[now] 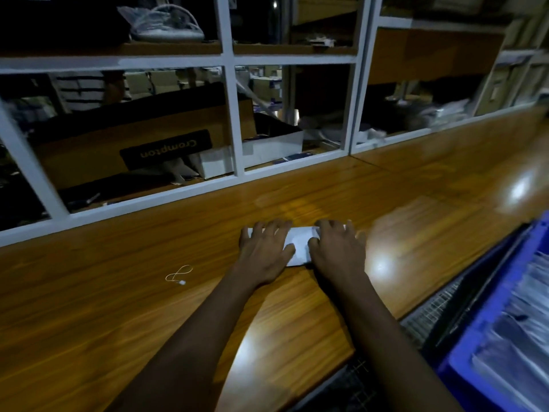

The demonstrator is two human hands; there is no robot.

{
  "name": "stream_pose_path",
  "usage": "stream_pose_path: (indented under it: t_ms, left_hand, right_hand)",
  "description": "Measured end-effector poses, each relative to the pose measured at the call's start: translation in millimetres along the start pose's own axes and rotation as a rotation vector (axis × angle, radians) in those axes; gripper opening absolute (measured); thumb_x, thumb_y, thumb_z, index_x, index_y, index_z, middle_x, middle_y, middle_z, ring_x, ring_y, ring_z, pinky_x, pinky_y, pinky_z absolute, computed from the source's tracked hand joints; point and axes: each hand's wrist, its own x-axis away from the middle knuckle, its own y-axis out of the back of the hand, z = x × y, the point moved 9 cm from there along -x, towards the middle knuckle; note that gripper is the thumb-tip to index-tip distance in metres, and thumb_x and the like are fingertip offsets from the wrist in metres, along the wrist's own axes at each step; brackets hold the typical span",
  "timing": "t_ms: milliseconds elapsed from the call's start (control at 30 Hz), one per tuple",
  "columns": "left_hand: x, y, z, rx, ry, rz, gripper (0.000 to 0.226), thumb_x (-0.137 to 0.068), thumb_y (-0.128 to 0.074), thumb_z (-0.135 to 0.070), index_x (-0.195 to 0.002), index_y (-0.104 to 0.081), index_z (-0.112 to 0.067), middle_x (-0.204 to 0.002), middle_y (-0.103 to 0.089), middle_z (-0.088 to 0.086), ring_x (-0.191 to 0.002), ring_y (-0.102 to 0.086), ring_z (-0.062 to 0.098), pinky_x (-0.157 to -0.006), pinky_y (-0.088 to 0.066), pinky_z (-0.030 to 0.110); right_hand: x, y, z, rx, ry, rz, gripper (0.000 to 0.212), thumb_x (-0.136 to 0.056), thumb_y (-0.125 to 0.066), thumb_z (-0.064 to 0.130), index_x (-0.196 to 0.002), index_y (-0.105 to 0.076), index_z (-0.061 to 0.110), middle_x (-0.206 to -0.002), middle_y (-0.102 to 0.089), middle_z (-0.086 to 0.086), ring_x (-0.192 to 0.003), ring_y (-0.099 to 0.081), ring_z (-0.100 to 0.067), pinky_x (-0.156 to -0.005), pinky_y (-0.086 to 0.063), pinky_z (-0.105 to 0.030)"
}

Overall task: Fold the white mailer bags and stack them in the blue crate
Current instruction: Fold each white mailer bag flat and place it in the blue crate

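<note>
- White mailer bag lies flat on the wooden table, folded into a small rectangle, straight ahead of you.
- Your left hand rests palm down on the left part of the mailer bag, with the fingers spread and pointing away from you and the thumb angled in toward the centre.
- Your right hand lies the same way on the right part, fingers fanned over the far edge, thumb reaching in toward the left thumb.
- Neither hand grips anything; both are flat and spread, pressing the bag against the table.
- Between your two thumbs a white patch of the bag shows, and most of the rest is covered by your palms and fingers.
- Both forearms stretch forward from the lower edge of the view, side by side and bare.
- Your blue crate sits low at your right, beside the table's edge and well apart from the bag. The pale stacked bags inside it are blurred.
- A thin looped cord lies on the table to the left of your left wrist, apart from it.
</note>
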Motion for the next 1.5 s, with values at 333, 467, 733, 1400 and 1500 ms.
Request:
stream_pose_path:
  t_ms: [333,467,733,1400,1500]
  left_hand:
    - [-27.0,-4.2,-31.1,-0.042,-0.034,-0.060,0.049,-0.102,-0.022,-0.036,-0.141,-0.049,-0.020,-0.149,-0.046,0.005,-0.136,-0.042,0.030,-0.109,-0.029,0.050]
    - [-25.0,-21.8,-30.5,-0.176,-0.061,0.065,0.056,-0.105,-0.018,-0.042,-0.156,-0.020,-0.020,-0.163,-0.019,0.008,-0.149,-0.018,0.035,-0.117,-0.013,0.057]
    - [-38.1,-30.3,-25.7,-0.221,-0.056,0.234,0.058,-0.106,-0.023,-0.038,-0.158,-0.007,-0.018,-0.165,-0.007,0.011,-0.150,-0.011,0.037,-0.117,-0.012,0.057]
    - [-24.8,1.5,-17.4,-0.109,0.009,-0.064,0.041,-0.104,-0.031,-0.030,-0.137,-0.052,-0.019,-0.143,-0.053,0.003,-0.132,-0.046,0.025,-0.113,-0.026,0.049]
    - [-17.5,6.9,9.4,-0.119,0.076,-0.057,0.041,-0.104,-0.032,-0.030,-0.137,-0.052,-0.019,-0.142,-0.053,0.002,-0.128,-0.047,0.025,-0.109,-0.030,0.047]
  right_hand:
    - [-19.1,-13.1,11.8,0.148,0.175,0.055,0.067,-0.091,-0.008,0.044,-0.138,-0.050,0.022,-0.142,-0.052,-0.010,-0.135,-0.041,-0.042,-0.105,-0.031,-0.062]
    - [-8.9,-23.4,3.2,0.196,0.175,0.067,0.078,-0.087,-0.001,0.044,-0.147,-0.045,0.023,-0.151,-0.045,-0.013,-0.139,-0.036,-0.045,-0.107,-0.026,-0.065]
    - [-23.9,-25.4,4.9,0.253,0.191,0.096,0.078,-0.087,-0.002,0.047,-0.144,-0.051,0.028,-0.148,-0.050,-0.009,-0.136,-0.040,-0.045,-0.108,-0.027,-0.063]
    - [-25.6,-13.7,12.8,0.127,0.177,-0.021,0.043,-0.099,-0.031,0.033,-0.115,-0.069,0.021,-0.121,-0.067,-0.005,-0.125,-0.052,-0.042,-0.107,-0.031,-0.060]
    - [-27.2,-17.6,39.2,0.136,0.286,0.018,0.045,-0.098,-0.025,0.034,-0.116,-0.064,0.019,-0.127,-0.062,-0.006,-0.120,-0.052,-0.036,-0.101,-0.038,-0.052]
